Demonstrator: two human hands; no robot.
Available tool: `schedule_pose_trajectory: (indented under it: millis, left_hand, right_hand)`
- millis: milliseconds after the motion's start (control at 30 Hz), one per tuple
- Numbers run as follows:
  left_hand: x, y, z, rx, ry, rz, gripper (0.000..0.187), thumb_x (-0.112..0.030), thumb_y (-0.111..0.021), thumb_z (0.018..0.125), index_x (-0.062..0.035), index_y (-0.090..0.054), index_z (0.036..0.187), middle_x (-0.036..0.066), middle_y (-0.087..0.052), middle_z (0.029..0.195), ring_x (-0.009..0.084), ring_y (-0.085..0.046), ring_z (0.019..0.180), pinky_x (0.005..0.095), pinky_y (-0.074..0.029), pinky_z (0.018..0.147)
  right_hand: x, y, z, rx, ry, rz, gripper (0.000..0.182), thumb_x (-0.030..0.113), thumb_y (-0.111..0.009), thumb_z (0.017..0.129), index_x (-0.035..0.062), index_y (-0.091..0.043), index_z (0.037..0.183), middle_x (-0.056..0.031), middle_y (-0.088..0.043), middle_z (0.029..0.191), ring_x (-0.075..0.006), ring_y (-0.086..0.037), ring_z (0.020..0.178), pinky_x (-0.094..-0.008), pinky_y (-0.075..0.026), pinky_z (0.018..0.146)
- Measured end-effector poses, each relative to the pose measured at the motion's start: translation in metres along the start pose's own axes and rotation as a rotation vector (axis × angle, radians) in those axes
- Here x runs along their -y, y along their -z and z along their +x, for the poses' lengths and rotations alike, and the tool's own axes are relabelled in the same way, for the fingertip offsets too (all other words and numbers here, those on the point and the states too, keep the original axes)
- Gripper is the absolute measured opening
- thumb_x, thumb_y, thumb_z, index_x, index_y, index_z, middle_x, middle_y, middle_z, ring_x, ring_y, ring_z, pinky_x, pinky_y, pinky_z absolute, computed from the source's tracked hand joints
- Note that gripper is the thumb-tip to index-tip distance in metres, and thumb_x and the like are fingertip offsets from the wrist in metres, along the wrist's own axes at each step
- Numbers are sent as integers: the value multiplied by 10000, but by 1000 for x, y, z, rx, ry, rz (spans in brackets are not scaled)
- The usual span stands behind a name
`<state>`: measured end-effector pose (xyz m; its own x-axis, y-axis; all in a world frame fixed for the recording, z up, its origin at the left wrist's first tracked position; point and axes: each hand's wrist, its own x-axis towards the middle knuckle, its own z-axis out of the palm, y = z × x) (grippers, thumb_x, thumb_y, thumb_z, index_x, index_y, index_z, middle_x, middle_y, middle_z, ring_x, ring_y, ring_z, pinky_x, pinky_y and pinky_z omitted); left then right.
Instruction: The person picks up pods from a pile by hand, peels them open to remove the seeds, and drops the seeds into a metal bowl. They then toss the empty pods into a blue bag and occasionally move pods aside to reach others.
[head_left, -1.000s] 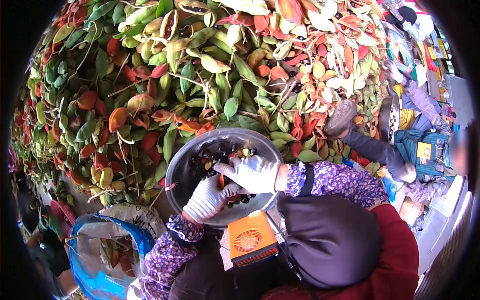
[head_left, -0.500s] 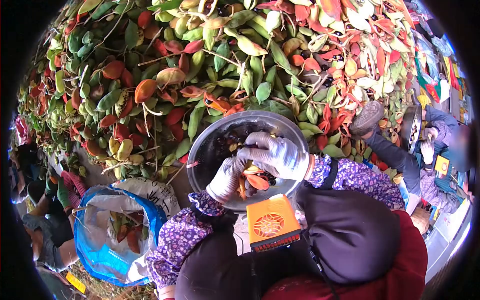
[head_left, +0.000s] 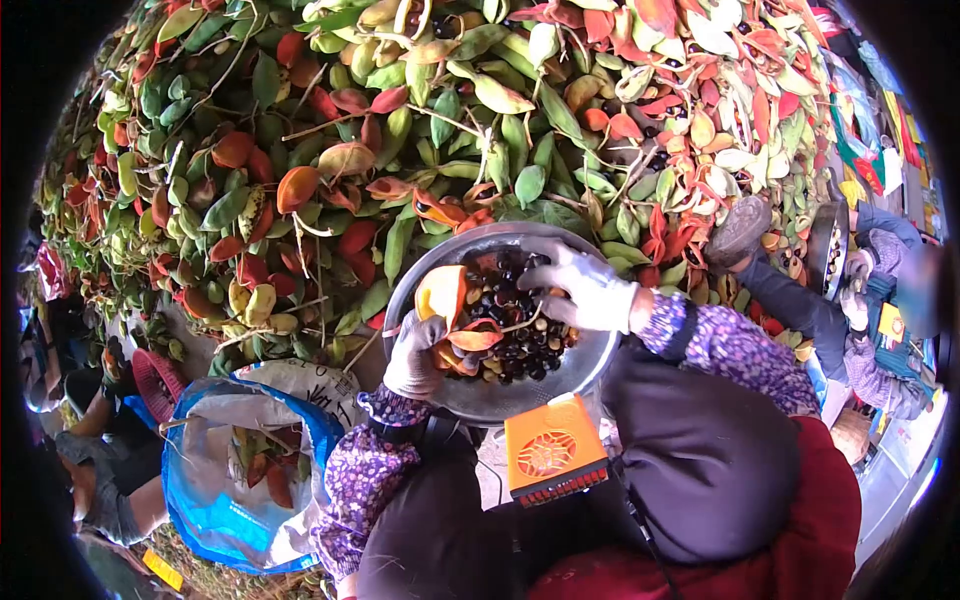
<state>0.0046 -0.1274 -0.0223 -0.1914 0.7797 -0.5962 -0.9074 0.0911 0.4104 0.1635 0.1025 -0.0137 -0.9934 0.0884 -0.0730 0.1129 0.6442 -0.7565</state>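
My left hand (head_left: 414, 358), in a grey-white glove, grips a split orange seed pod (head_left: 442, 297) at the left side of a dark round basin (head_left: 488, 400). The pod's halves stand apart, pale inside one of them, with a thin stem pointing right. Over the right part of the basin, my right hand (head_left: 585, 288), gloved too, has its fingers spread and curved, apart from the pod. Black seeds (head_left: 515, 345) and some yellowish ones lie in the basin beneath both hands.
A big heap of green, red and orange pods (head_left: 490, 150) rises beyond the basin. At left stands a blue-and-white sack (head_left: 225, 530) with pods inside. An orange box-shaped device (head_left: 553, 450) hangs before my lap. Other people sit at far left and right (head_left: 885, 320).
My hands, close together on the pod before, have parted. The left moved slightly left with the opened pod; the right drew away to the right. More of the black seeds in the basin shows.
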Motion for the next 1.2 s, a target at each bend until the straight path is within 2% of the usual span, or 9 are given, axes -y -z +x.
schedule_pose_trajectory:
  millis: [200,300,433,533,600,767,833,967,1200]
  left_hand:
    - [-3,-6,1,88,-210,264,667,-136,-826,716,-26,-468,1269,52,-631,1067,188,-658,938,321,-552,817]
    - [-3,-17,1,37,-308,474,636,-69,-824,699,-16,-512,1251,42,-634,1080,173,-636,1003,307,-520,873]
    - [0,-35,2,-64,-313,734,548,-45,-777,747,-13,-522,1231,15,-637,1019,136,-629,892,292,-524,812]
    - [5,-36,4,-272,-197,442,332,-250,-725,833,-28,-582,1034,55,-672,871,103,-613,625,227,-491,535]
    - [14,-27,14,-278,-176,621,327,-273,-686,881,-7,-572,1034,46,-665,757,103,-608,521,206,-488,450]
    - [12,-37,12,-243,-39,646,280,-169,-694,867,-10,-582,1069,30,-653,807,84,-608,600,198,-486,495]
    - [20,-31,13,-150,-134,722,336,-82,-669,864,5,-562,1170,17,-637,921,88,-600,791,232,-517,653]
    - [11,-31,6,-61,-85,721,458,-73,-648,880,0,-468,1294,30,-613,996,109,-604,861,232,-517,708]
    - [6,-33,2,0,-106,546,563,-101,-625,889,-28,-367,1383,89,-618,1150,113,-629,885,199,-509,687]
  right_hand:
    - [9,7,9,-22,-1,441,317,218,-549,926,51,-595,1192,-155,-625,1004,-312,-629,917,-383,-530,834]
    - [12,17,16,384,-669,1624,496,410,-423,993,44,-472,1324,-107,-627,978,-198,-653,759,-308,-571,542]
    - [44,8,32,532,-735,917,329,336,-544,955,46,-646,1072,10,-552,662,-54,-533,549,-219,-469,430]
    - [23,-29,26,112,-82,500,277,282,-588,908,17,-628,980,-152,-612,701,-291,-619,590,-417,-506,558]
    - [40,-15,27,191,-183,206,261,267,-593,888,11,-598,936,-233,-617,779,-406,-632,736,-500,-483,653]
    - [29,-16,16,211,-198,321,264,268,-567,916,6,-569,951,-158,-589,640,-379,-628,636,-445,-494,605]
    - [24,-15,13,464,-645,951,252,250,-556,934,1,-584,910,-106,-567,610,-262,-611,560,-396,-485,546]
    - [6,-26,10,286,-128,825,331,302,-557,952,-7,-601,842,-99,-575,616,-189,-577,544,-349,-458,512]
    - [21,-23,22,349,-210,718,266,275,-611,884,45,-653,1010,-158,-690,887,-264,-663,809,-364,-508,740]
